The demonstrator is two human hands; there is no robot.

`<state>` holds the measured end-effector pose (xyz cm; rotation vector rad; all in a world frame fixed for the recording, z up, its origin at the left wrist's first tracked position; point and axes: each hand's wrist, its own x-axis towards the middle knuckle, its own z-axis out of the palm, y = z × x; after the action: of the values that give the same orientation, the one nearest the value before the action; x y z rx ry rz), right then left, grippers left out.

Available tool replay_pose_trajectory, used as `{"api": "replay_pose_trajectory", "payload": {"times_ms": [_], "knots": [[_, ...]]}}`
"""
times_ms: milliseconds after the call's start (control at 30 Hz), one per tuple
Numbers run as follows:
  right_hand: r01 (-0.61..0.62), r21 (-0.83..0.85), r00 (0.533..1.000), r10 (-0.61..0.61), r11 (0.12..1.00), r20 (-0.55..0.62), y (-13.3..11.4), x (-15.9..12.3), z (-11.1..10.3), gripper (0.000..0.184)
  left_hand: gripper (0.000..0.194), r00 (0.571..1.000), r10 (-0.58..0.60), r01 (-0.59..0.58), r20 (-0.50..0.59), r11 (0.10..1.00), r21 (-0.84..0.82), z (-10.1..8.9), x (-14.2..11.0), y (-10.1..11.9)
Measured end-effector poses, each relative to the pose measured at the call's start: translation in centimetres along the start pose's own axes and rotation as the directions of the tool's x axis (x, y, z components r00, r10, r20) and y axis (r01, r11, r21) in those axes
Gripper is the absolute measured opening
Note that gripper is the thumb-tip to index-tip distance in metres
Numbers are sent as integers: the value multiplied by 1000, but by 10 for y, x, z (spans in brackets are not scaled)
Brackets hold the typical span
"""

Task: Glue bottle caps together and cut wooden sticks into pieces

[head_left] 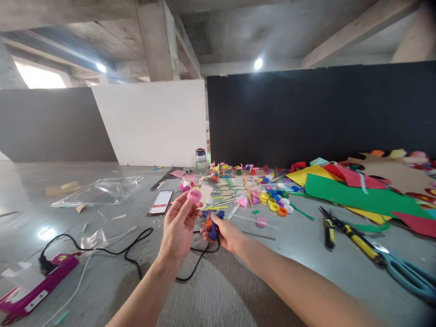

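Observation:
Between the thumb and fingers of my left hand (180, 223) is a pink bottle cap (194, 195), raised above the floor. My right hand (223, 234) is wrapped round a blue glue gun (214, 227) with an orange trigger; its black cord hangs below and trails left. The glue gun is close to the cap, on its lower right; I cannot tell whether they touch. Past my hands lie many loose coloured bottle caps (273, 207) and several wooden sticks (231, 183). A phone (161, 202) lies left of my left hand.
A purple power strip (41, 284) with cords sits at lower left. Pliers (361, 245), blue-handled scissors (405, 272) and coloured sheets, one green (354, 194), lie right. A clear plastic bag (102, 190) is at left. A jar (200, 159) stands by the back panels.

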<state>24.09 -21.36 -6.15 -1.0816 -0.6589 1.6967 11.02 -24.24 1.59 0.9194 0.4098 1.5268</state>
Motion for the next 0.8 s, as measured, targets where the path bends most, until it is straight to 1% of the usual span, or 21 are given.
{"api": "replay_pose_trajectory", "payload": {"times_ms": [67, 100, 200, 267, 333, 400, 467, 533, 567, 600, 667, 700, 733, 800], "knots": [[-27, -190, 1000, 25, 981, -10, -6, 0, -1, 32, 27, 1000, 3, -2, -27, 1000, 17, -6, 0, -1], [-36, -291, 999, 32, 956, -17, -8, -2, -2, 32, 27, 999, 6, -5, -39, 1000, 25, -8, 0, 0], [-18, -559, 1000, 3, 829, -28, -15, -10, -10, 29, 29, 998, 17, -15, -54, 999, 42, -13, 0, 2], [47, -705, 996, -84, 708, -17, -19, -21, -19, 25, 31, 999, 18, -15, -51, 999, 51, -15, -1, 2], [147, -810, 976, -216, 568, 26, -26, -38, -33, 22, 31, 999, 2, 0, -41, 998, 61, -15, -2, 0], [222, -877, 934, -350, 426, 67, -38, -58, -52, 25, 32, 999, -22, 24, -32, 997, 67, -14, -4, -3], [232, -929, 873, -484, 287, 68, -53, -77, -77, 27, 33, 999, -45, 46, -22, 996, 71, -13, -5, -7], [155, -975, 807, -590, 160, 32, -68, -92, -106, 28, 34, 998, -70, 70, -5, 994, 80, -11, -8, -11], [93, -990, 787, -617, 111, 5, -73, -97, -119, 26, 34, 996, -86, 85, 4, 993, 84, -9, -9, -13], [27, -997, 777, -629, 71, -24, -76, -100, -131, 25, 33, 994, -105, 104, 16, 991, 90, -8, -11, -15], [-78, -997, 780, -622, 5, -64, -75, -100, -149, 23, 32, 987, -155, 150, 41, 983, 103, -3, -16, -21], [-112, -993, 787, -613, -24, -74, -71, -97, -154, 20, 31, 982, -183, 177, 52, 978, 111, 0, -19, -24], [-130, -990, 792, -606, -51, -73, -67, -94, -157, 16, 31, 975, -212, 204, 62, 971, 122, 2, -22, -28], [-143, -985, 792, -608, -95, -57, -59, -84, -157, 20, 32, 961, -269, 256, 70, 955, 153, 7, -28, -35]]}}
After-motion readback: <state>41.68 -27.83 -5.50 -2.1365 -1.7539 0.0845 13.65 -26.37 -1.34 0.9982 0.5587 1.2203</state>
